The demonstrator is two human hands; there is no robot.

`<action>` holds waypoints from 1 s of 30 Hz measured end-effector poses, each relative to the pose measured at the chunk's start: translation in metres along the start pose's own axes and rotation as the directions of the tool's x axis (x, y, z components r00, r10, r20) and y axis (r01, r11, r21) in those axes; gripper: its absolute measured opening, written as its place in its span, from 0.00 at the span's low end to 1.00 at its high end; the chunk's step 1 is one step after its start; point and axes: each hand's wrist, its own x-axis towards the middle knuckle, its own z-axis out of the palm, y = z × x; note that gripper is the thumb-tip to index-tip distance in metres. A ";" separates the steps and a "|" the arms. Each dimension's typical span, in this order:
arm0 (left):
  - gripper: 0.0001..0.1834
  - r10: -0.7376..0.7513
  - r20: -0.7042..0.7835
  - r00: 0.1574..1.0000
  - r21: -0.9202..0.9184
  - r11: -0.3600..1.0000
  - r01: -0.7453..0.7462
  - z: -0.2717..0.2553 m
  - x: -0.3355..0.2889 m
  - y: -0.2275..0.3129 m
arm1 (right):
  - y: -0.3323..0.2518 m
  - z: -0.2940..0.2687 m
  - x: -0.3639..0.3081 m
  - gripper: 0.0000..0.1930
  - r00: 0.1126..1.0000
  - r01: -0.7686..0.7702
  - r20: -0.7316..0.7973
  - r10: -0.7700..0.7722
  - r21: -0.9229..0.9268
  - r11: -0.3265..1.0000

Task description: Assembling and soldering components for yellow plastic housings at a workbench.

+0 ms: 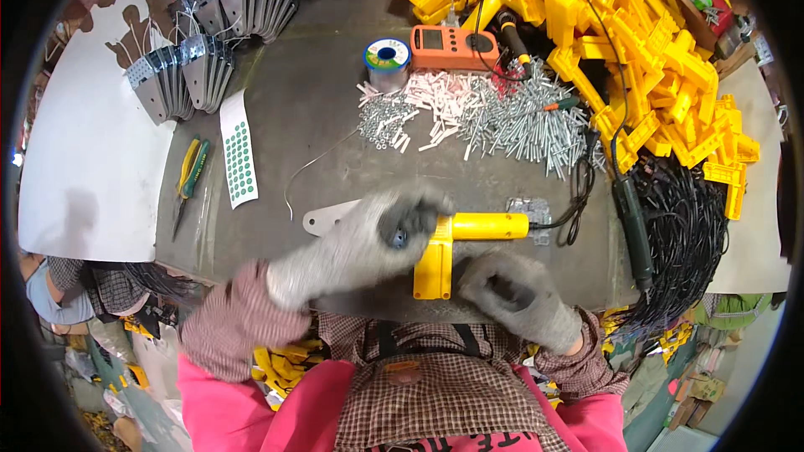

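Note:
A yellow plastic housing (pixel 434 272) lies on the dark work table, with a yellow arm extending right and a black cable leaving its end. My left hand (pixel 368 234), in a grey glove and slightly blurred, is curled over the housing's left side. A small bluish-grey spot shows at its fingers; what they hold cannot be made out. From under this hand sticks the rounded end of a grey metal plate (pixel 322 218) with a hole. My right hand (pixel 519 297), also gloved, is closed in a loose curl just right of the housing's lower part. Its contents are hidden.
Beyond lie screws (pixel 536 121), white sleeves (pixel 440 100), a solder spool (pixel 387 63) and an orange meter (pixel 452 48). Yellow housings (pixel 636 42) and black cables (pixel 682 234) are heaped right, beside a dark green corded tool (pixel 634 234). Pliers (pixel 191 176), stickers (pixel 239 155) and metal plates (pixel 205 71) lie left.

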 end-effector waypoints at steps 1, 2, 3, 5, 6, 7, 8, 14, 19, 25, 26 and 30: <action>0.21 -0.140 0.063 0.988 -0.085 0.986 0.145 0.003 -0.020 0.004 | 0.004 0.009 -0.001 0.08 0.999 -0.010 0.050 0.010 -0.017 1.000; 0.23 -0.029 0.053 0.998 0.038 0.999 0.027 0.009 -0.034 -0.002 | 0.006 0.015 0.000 0.10 0.997 0.017 0.073 -0.016 -0.012 1.000; 0.24 0.084 0.059 0.995 0.160 0.983 -0.092 0.014 -0.044 -0.007 | 0.006 0.017 0.001 0.10 0.996 0.016 0.083 -0.015 -0.003 1.000; 0.26 0.145 0.079 0.986 0.420 0.892 -0.165 0.020 -0.056 -0.012 | 0.008 0.016 0.004 0.11 0.994 0.030 0.103 -0.028 -0.017 0.999; 0.26 0.151 0.072 0.986 0.460 0.872 -0.167 0.022 -0.061 -0.015 | 0.008 0.017 0.003 0.13 0.995 -0.009 0.103 0.011 -0.019 1.000; 0.26 0.162 0.069 0.984 0.498 0.850 -0.175 0.024 -0.064 -0.018 | 0.008 0.016 0.002 0.13 0.994 -0.009 0.106 0.011 -0.021 1.000; 0.27 0.250 0.037 0.968 0.445 0.863 -0.240 0.026 -0.064 -0.022 | 0.008 0.015 0.001 0.13 0.990 -0.020 0.140 0.025 -0.034 0.999; 0.34 0.385 0.119 0.915 0.588 0.716 -0.378 0.026 -0.063 -0.016 | 0.015 0.017 0.000 0.14 0.986 0.090 0.146 -0.083 -0.043 0.995; 0.27 0.354 0.291 0.889 0.776 0.457 -0.436 0.026 -0.062 -0.005 | 0.013 0.011 0.002 0.14 0.975 0.120 0.195 -0.103 -0.080 0.989; 0.24 0.435 0.442 0.784 0.738 0.321 -0.594 0.029 -0.067 -0.018 | 0.025 0.017 -0.006 0.11 0.977 0.156 0.157 -0.144 -0.071 0.985; 0.24 0.451 0.463 0.763 0.743 0.272 -0.612 0.028 -0.068 -0.019 | 0.030 0.019 -0.007 0.11 0.975 0.166 0.162 -0.155 -0.060 0.984; 0.25 0.334 0.180 0.925 0.618 0.693 -0.371 0.032 -0.065 -0.019 | 0.035 0.021 -0.008 0.10 0.972 0.156 0.182 -0.145 -0.047 0.987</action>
